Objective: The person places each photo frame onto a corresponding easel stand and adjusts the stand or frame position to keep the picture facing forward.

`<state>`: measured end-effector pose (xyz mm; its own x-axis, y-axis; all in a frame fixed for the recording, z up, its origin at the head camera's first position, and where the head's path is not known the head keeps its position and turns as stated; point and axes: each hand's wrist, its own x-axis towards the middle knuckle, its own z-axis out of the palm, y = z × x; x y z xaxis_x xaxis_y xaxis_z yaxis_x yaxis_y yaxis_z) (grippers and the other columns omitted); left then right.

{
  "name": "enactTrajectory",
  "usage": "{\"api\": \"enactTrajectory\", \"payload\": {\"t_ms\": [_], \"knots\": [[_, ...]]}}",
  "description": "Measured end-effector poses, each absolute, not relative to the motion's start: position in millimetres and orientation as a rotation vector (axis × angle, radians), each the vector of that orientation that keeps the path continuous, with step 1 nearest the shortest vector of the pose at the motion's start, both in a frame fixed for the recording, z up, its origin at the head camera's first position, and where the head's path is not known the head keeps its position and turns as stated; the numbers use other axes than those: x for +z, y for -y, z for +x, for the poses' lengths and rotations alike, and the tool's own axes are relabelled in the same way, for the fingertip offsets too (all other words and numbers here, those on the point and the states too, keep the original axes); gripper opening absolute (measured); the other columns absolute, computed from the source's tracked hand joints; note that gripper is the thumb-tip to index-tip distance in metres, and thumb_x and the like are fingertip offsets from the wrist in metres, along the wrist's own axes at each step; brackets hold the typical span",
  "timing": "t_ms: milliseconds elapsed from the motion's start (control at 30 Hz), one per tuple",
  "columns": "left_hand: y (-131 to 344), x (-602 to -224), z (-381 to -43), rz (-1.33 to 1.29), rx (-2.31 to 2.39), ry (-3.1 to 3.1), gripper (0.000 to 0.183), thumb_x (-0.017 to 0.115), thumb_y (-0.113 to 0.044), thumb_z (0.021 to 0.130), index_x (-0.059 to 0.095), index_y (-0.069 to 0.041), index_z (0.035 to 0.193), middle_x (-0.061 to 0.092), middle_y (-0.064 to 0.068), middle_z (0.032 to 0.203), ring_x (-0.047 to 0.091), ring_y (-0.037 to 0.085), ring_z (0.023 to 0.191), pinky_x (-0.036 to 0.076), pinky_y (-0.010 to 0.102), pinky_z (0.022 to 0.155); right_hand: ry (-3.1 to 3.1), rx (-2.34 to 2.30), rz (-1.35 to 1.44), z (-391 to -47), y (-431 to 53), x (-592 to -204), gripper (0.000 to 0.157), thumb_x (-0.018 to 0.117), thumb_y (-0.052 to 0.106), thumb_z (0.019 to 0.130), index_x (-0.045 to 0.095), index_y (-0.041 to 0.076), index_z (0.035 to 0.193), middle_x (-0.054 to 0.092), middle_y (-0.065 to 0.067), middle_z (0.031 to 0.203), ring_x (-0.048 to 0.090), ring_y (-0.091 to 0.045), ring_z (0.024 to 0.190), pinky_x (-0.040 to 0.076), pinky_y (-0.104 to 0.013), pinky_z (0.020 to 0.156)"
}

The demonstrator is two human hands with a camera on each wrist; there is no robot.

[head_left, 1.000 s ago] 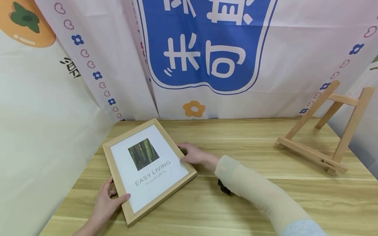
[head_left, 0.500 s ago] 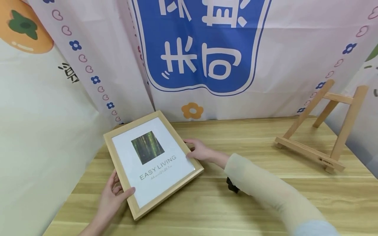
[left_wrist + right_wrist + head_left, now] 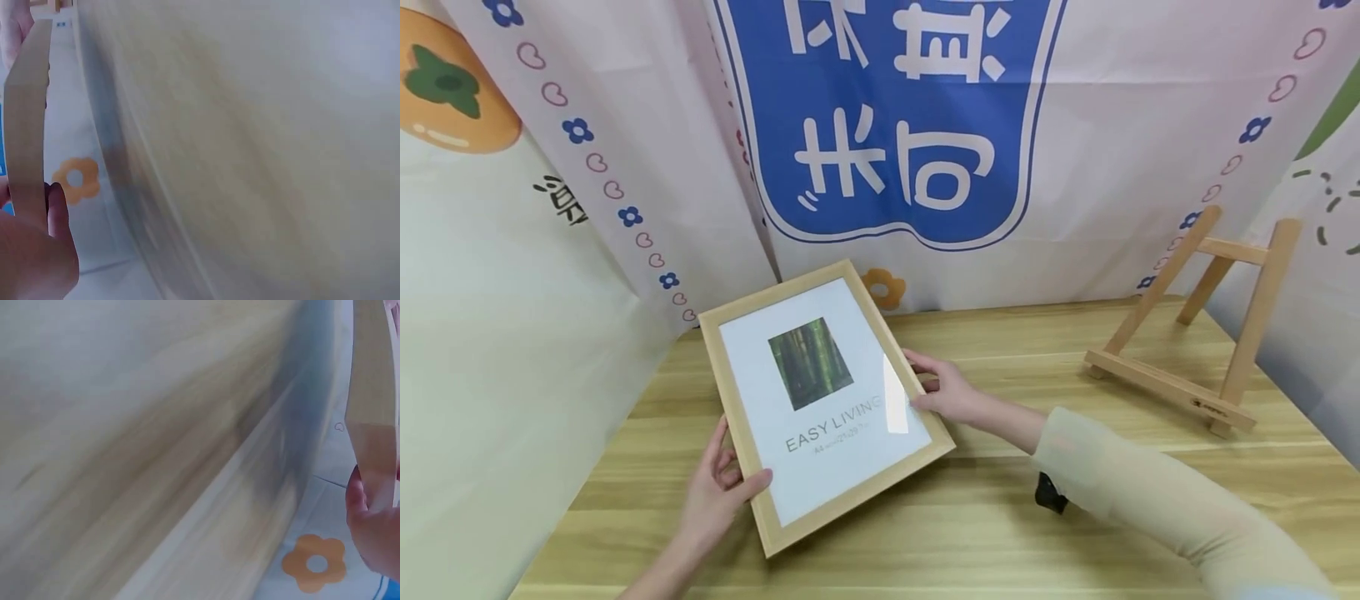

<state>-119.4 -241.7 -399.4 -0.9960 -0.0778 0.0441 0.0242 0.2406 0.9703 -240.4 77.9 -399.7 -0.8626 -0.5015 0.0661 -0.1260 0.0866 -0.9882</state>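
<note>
A light wooden picture frame [image 3: 752, 410] with a white insert, a small bamboo picture and the words "EASY LIVING" is held tilted above the table. My left hand [image 3: 718, 492] grips its left side, thumb on the front and fingers behind. On the opposite side my right hand [image 3: 946, 390] pinches the edge, the thumb near the glass. In the left wrist view the frame's edge [image 3: 28, 131] stands between the thumb and fingers of the left hand [image 3: 37, 256]. The right wrist view has the right hand [image 3: 375, 531] on the frame's other edge [image 3: 372, 394].
A small wooden easel [image 3: 1180, 387] stands at the right of the wooden table [image 3: 985, 533]. Printed cloth [image 3: 1075, 200] hangs along the back and sides. A black object [image 3: 1049, 493] shows under the right sleeve.
Both hands have lifted the picture frame off the table and carried it to the right, its far end rising. The view has shifted slightly; the easel stands as before.
</note>
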Motion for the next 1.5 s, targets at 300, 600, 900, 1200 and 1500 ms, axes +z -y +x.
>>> {"api": "enactTrajectory", "payload": {"t_ms": [300, 600, 900, 1200, 1500], "knots": [[213, -394, -139, -0.093, -1.848, 2.404, 0.1, 0.069, 0.006, 0.073, 0.006, -0.021, 0.145, 0.049, 0.023, 0.115, 0.059, 0.021, 0.088, 0.052, 0.027, 0.072, -2.287, -1.921, -0.76, -226, -112, -392, 0.077, 0.05, -0.022, 0.072, 0.023, 0.001, 0.141, 0.04, -0.027, 0.123, 0.057, -0.034, 0.09, 0.053, -0.031, 0.068], [183, -388, -155, -0.172, -1.876, 2.417, 0.095, 0.069, 0.003, 0.074, 0.012, -0.029, 0.143, 0.049, 0.017, 0.117, 0.055, 0.03, 0.094, 0.053, 0.03, 0.069, -2.409, -1.936, -0.698, -211, -148, -390, 0.077, 0.053, -0.018, 0.077, 0.021, 0.007, 0.143, 0.037, -0.025, 0.125, 0.054, -0.035, 0.095, 0.052, -0.03, 0.071], [155, -379, -161, -0.265, -1.896, 2.427, 0.092, 0.07, 0.003, 0.074, 0.017, -0.027, 0.142, 0.048, 0.018, 0.118, 0.054, 0.029, 0.09, 0.053, 0.028, 0.062, -2.505, -1.926, -0.683, -195, -180, -391, 0.08, 0.055, -0.018, 0.077, 0.02, 0.009, 0.143, 0.038, -0.026, 0.124, 0.054, -0.037, 0.096, 0.052, -0.028, 0.071], [123, -358, -164, -0.428, -1.832, 2.41, 0.089, 0.067, 0.01, 0.073, 0.017, -0.016, 0.142, 0.052, 0.017, 0.115, 0.055, 0.032, 0.091, 0.052, 0.03, 0.07, -2.646, -1.881, -0.65, -179, -209, -386, 0.085, 0.057, -0.016, 0.078, 0.016, 0.016, 0.145, 0.035, -0.023, 0.127, 0.053, -0.035, 0.097, 0.052, -0.025, 0.071], [94, -347, -188, -0.676, -1.775, 2.344, 0.086, 0.066, 0.009, 0.074, 0.018, -0.012, 0.142, 0.047, 0.016, 0.124, 0.052, 0.03, 0.1, 0.049, 0.034, 0.081, -2.895, -1.863, -0.67, -169, -231, -378, 0.084, 0.054, -0.019, 0.077, 0.015, 0.013, 0.145, 0.037, -0.023, 0.129, 0.052, -0.019, 0.1, 0.051, -0.018, 0.067]]}}
